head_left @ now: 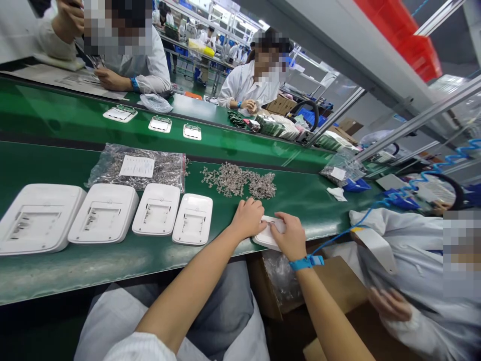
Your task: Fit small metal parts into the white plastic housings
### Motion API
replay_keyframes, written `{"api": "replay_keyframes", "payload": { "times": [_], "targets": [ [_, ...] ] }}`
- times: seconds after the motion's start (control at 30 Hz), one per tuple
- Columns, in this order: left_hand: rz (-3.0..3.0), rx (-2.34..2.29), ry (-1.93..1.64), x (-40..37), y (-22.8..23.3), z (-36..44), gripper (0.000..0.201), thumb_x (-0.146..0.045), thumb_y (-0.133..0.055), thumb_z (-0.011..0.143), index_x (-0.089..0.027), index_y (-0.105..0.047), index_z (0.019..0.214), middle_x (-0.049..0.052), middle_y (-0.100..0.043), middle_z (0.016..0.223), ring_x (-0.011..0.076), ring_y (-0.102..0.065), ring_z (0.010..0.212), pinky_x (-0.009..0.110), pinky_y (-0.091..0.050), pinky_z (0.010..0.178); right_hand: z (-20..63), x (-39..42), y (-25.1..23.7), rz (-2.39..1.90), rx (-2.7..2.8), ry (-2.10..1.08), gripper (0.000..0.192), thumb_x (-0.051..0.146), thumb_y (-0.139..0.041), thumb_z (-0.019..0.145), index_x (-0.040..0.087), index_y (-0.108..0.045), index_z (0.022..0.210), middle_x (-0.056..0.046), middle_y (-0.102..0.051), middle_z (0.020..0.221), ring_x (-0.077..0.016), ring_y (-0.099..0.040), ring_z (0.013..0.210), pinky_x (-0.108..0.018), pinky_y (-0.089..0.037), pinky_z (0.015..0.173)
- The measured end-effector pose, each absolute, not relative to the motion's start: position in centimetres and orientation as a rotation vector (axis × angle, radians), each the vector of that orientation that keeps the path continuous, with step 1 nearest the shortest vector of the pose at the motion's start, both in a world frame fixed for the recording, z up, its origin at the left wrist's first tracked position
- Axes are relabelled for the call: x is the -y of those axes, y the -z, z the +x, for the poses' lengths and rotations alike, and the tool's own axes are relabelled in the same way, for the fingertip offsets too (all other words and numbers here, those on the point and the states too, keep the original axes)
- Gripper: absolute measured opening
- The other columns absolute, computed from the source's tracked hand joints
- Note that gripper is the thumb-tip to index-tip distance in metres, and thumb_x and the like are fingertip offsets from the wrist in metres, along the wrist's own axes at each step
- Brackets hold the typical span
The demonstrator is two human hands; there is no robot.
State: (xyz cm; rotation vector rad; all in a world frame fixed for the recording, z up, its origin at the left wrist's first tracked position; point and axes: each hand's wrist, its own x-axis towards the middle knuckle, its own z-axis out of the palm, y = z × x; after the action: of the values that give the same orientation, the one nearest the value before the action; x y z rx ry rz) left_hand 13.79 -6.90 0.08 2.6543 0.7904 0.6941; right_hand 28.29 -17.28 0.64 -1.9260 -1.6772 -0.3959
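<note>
Tabletop (pixel 293 195) glossy green with a black dividing strip; casings (pixel 103 213) plain white; loose parts (pixel 236 179) silver-grey; wrist strap (pixel 306 261) bright blue with blue coiled cord (pixel 424 175); overhead bin (pixel 406 35) red; coats (pixel 409 260) white.

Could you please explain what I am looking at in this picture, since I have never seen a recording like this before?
There is no machine here: the single picture comes from a camera worn on a person's head, looking down at their own two bare hands. The left hand and the right hand, which wears a blue wrist strap, both rest on one small white plastic housing at the near edge of a green work surface. To the left lie four more white housings in a row. Behind them sit a clear bag of small metal parts and a loose pile of the same parts. Other people in white coats work across the belt and at the right.
</note>
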Motion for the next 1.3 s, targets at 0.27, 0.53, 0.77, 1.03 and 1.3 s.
{"api": "replay_keyframes", "payload": {
  "times": [0.27, 0.53, 0.77, 1.03, 1.3],
  "targets": [
    [2.687, -0.781, -0.666, 6.97, -0.35, 13.82, 0.018, -0.035, -0.061, 0.083, -0.018, -0.058, 0.085, 0.008, -0.059, 0.103, 0.0264, -0.046, 0.108, 0.041, -0.035, 0.081, 28.34, 17.02, -0.61, -1.944, 1.739, 0.384, 0.025, 0.028, -0.054, 0.082, 0.016, -0.060, 0.104, -0.013, -0.067, 0.099, -0.0302, -0.056, 0.096, -0.045, -0.047, 0.085],
    [2.728, -0.771, -0.662, 7.03, -0.43, 13.96, 0.018, -0.034, -0.059, 0.084, -0.017, -0.060, 0.088, 0.008, -0.058, 0.102, 0.0253, -0.048, 0.104, 0.041, -0.035, 0.080, 27.91, 17.16, -0.73, -1.944, 1.797, 0.411, 0.018, 0.024, -0.052, 0.086, 0.016, -0.060, 0.100, -0.012, -0.066, 0.094, -0.0296, -0.053, 0.093, -0.044, -0.046, 0.085],
    [2.725, -0.780, -0.675, 6.96, -0.31, 13.91, 0.017, -0.034, -0.059, 0.085, -0.017, -0.059, 0.084, 0.007, -0.059, 0.101, 0.0242, -0.049, 0.102, 0.041, -0.034, 0.079, 28.25, 17.22, -0.67, -1.926, 1.797, 0.390, 0.016, 0.025, -0.052, 0.088, 0.017, -0.060, 0.099, -0.012, -0.067, 0.092, -0.0294, -0.053, 0.094, -0.043, -0.047, 0.083],
    [2.722, -0.772, -0.684, 7.02, -0.43, 13.75, 0.016, -0.033, -0.057, 0.085, -0.018, -0.057, 0.083, 0.007, -0.059, 0.101, 0.0233, -0.049, 0.101, 0.040, -0.034, 0.080, 28.30, 17.18, -0.67, -1.920, 1.784, 0.392, 0.015, 0.026, -0.053, 0.088, 0.019, -0.062, 0.097, -0.010, -0.068, 0.090, -0.0292, -0.055, 0.093, -0.043, -0.048, 0.083],
    [2.601, -0.782, -0.689, 6.82, -0.41, 13.76, 0.016, -0.033, -0.062, 0.081, -0.018, -0.056, 0.079, 0.005, -0.060, 0.098, 0.0223, -0.049, 0.101, 0.039, -0.035, 0.081, 27.75, 17.28, -0.88, -1.904, 1.758, 0.426, 0.016, 0.023, -0.053, 0.086, 0.017, -0.062, 0.098, -0.010, -0.068, 0.091, -0.0286, -0.055, 0.092, -0.042, -0.048, 0.083]
  ]
}}
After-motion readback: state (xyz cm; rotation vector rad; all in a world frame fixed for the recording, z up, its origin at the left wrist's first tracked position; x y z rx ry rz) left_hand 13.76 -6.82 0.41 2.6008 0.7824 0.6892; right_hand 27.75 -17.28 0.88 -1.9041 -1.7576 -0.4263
